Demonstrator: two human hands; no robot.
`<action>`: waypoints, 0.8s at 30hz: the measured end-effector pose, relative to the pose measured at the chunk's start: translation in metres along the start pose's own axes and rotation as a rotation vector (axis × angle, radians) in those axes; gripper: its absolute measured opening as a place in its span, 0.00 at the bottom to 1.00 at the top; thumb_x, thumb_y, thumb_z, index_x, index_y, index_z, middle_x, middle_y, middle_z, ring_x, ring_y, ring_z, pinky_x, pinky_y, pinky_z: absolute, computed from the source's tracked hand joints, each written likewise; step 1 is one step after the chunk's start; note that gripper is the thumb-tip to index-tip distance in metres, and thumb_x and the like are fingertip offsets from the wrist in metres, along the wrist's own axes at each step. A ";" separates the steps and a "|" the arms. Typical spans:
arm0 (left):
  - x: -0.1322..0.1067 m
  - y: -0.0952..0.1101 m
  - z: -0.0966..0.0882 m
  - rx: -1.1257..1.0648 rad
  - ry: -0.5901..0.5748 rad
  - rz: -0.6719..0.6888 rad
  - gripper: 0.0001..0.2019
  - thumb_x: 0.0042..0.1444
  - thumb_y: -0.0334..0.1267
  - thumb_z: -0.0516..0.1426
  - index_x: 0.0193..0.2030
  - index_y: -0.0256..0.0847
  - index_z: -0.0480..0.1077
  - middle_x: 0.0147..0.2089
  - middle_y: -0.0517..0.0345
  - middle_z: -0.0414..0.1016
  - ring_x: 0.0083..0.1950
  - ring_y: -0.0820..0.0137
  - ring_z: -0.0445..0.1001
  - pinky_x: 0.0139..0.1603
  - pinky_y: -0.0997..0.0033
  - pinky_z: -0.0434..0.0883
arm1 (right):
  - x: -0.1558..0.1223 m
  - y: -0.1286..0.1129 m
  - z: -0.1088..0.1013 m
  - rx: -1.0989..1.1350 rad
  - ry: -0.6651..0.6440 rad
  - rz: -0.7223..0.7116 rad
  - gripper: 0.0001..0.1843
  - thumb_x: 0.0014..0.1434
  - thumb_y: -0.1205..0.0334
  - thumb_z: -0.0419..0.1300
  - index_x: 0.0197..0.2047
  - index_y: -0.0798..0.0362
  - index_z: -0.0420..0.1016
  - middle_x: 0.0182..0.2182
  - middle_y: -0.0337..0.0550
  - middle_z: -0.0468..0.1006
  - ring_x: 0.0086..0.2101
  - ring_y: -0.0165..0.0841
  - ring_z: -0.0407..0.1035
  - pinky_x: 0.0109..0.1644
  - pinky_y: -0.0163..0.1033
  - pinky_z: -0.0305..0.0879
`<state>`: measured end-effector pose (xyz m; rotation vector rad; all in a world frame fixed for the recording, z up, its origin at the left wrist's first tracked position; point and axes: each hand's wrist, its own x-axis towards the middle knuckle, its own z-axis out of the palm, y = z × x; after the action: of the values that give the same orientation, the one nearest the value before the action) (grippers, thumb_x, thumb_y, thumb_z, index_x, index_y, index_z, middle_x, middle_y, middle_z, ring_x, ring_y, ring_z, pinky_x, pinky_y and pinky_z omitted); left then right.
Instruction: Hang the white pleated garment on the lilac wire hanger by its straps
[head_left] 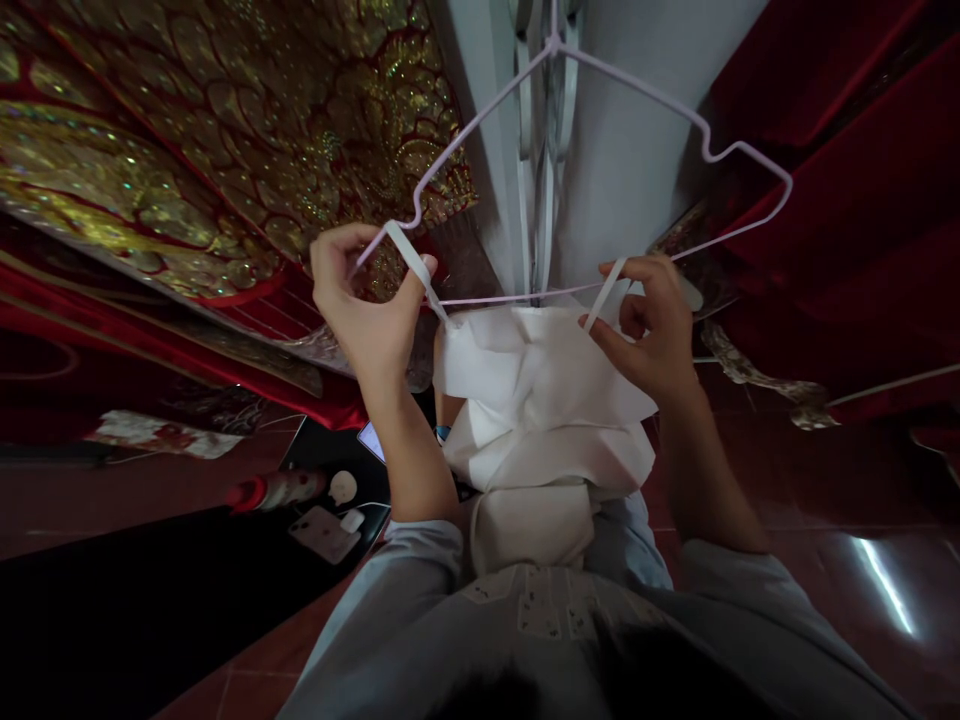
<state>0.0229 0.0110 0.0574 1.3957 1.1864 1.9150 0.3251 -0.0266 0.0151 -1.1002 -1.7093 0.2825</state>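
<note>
A pale lilac wire hanger [622, 85] hangs in front of me against a white wall. Below its bottom bar sits a white garment [540, 400] with two thin shoulder straps. My left hand [367, 300] pinches the left strap [409, 255] up by the hanger's left notch. Further right, my right hand [652, 325] grips the right strap [606, 290] just under the bottom bar. Both hands are closed on the straps, and the garment bunches between my forearms.
A red garment with gold embroidery [210, 140] hangs at the left, and dark red velvet fabric [862, 200] at the right. On the floor at lower left lie a black mat [150, 600], a phone [324, 533] and small white items.
</note>
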 end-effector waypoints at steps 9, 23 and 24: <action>-0.022 -0.012 0.006 0.227 0.292 0.529 0.16 0.62 0.52 0.75 0.43 0.46 0.80 0.55 0.50 0.73 0.66 0.52 0.71 0.76 0.45 0.65 | -0.002 0.000 0.006 0.030 0.004 0.009 0.26 0.63 0.47 0.74 0.61 0.41 0.77 0.52 0.44 0.78 0.25 0.23 0.54 0.25 0.36 0.57; -0.033 -0.001 0.006 0.361 0.073 0.491 0.10 0.75 0.48 0.64 0.49 0.53 0.88 0.82 0.67 0.65 0.88 0.49 0.50 0.90 0.34 0.38 | -0.002 0.000 0.007 0.092 0.007 0.033 0.25 0.61 0.52 0.76 0.60 0.40 0.78 0.52 0.44 0.78 0.27 0.25 0.60 0.25 0.37 0.57; -0.033 0.002 0.007 0.332 0.046 0.491 0.09 0.75 0.47 0.64 0.49 0.54 0.88 0.83 0.70 0.64 0.88 0.49 0.49 0.90 0.34 0.36 | -0.002 0.000 0.007 0.091 0.004 0.039 0.25 0.61 0.51 0.76 0.60 0.41 0.78 0.52 0.45 0.78 0.28 0.25 0.60 0.25 0.37 0.57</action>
<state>0.0415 -0.0128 0.0431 1.9777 1.3193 2.1448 0.3194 -0.0260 0.0110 -1.0670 -1.6567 0.3789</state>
